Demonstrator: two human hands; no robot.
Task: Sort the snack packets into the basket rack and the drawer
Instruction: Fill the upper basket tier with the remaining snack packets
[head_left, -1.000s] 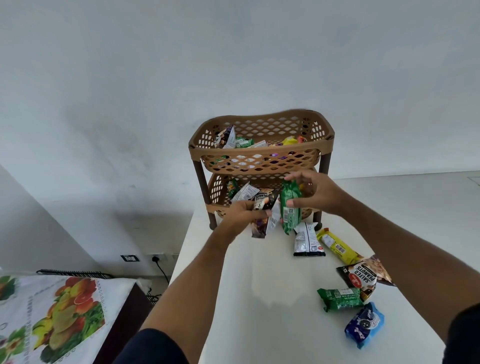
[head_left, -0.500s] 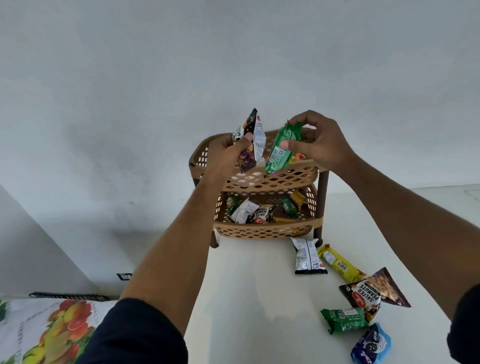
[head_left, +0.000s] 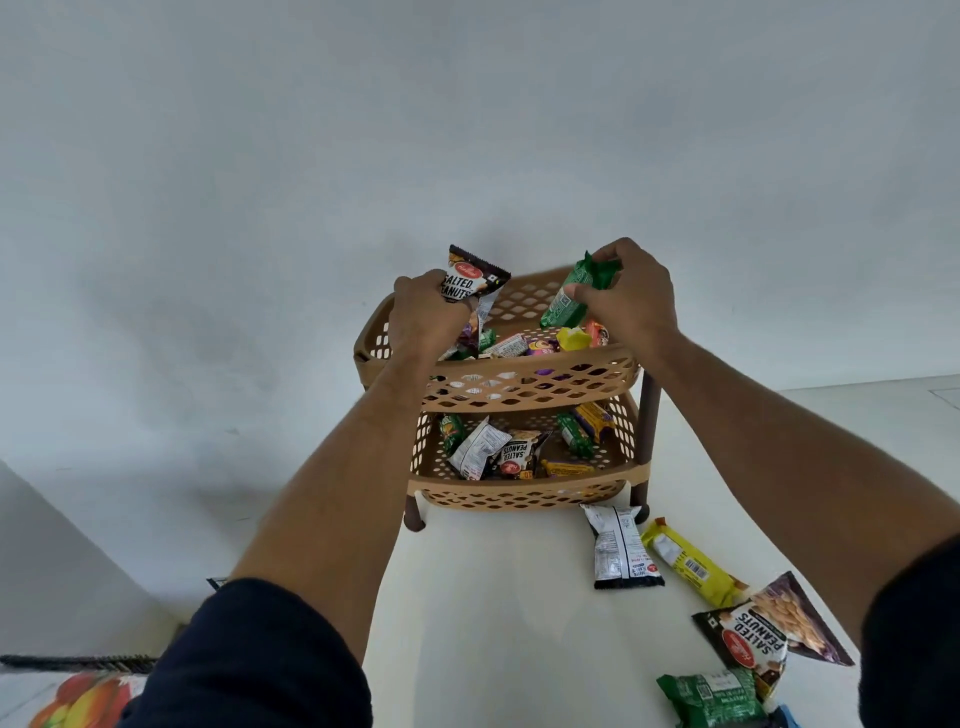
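A tan two-tier basket rack (head_left: 524, 387) with dark legs stands at the back of the white table (head_left: 493, 613). Both tiers hold several snack packets. My left hand (head_left: 423, 317) is over the top basket's left side, shut on a black salted peanuts packet (head_left: 467, 280) and another packet tucked under it. My right hand (head_left: 631, 299) hovers over the top basket's right side, gripping a green packet (head_left: 574, 299) by its upper end.
Loose packets lie on the table to the right of the rack: a white-and-black one (head_left: 618, 548), a yellow bar (head_left: 688, 564), a salted peanuts packet (head_left: 763, 642), a green packet (head_left: 709, 699). A fruit-print cloth (head_left: 83, 701) lies at lower left, below table level.
Both hands rose from in front of the lower basket to over the top basket, carrying their packets. The view has tilted down and closer to the rack.
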